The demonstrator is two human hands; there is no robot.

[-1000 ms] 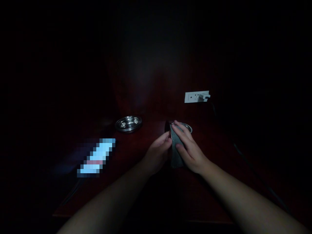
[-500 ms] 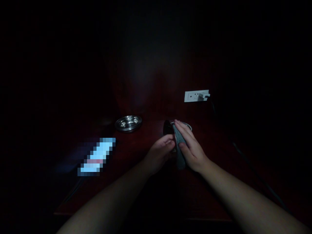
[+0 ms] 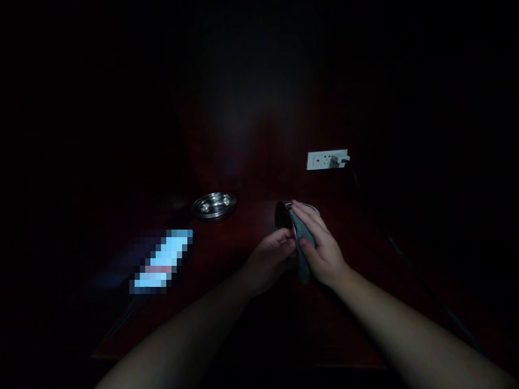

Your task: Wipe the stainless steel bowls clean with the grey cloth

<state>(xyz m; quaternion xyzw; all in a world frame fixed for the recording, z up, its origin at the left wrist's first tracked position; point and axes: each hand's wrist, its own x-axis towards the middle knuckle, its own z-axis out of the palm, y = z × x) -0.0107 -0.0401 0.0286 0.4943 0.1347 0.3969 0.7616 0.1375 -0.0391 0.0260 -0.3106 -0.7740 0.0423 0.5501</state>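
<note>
The left hand (image 3: 267,260) is pinching the near edge of a tilted metal dish (image 3: 283,216) between thumb and bent fingers, which are partly hiding from view. The right hand (image 3: 324,248) is holding a grey-green cloth (image 3: 301,229) to the dish's right side, its fingers lying close together and the thumb resting apart. The dish is standing nearly on edge between the hands, over a dark red table (image 3: 243,235); a round rim (image 3: 315,208) is showing just behind the right hand.

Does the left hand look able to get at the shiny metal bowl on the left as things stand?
Probably: nothing visible blocks the way to the shiny metal bowl, though the left hand seems occupied holding the tilted dish.
</note>
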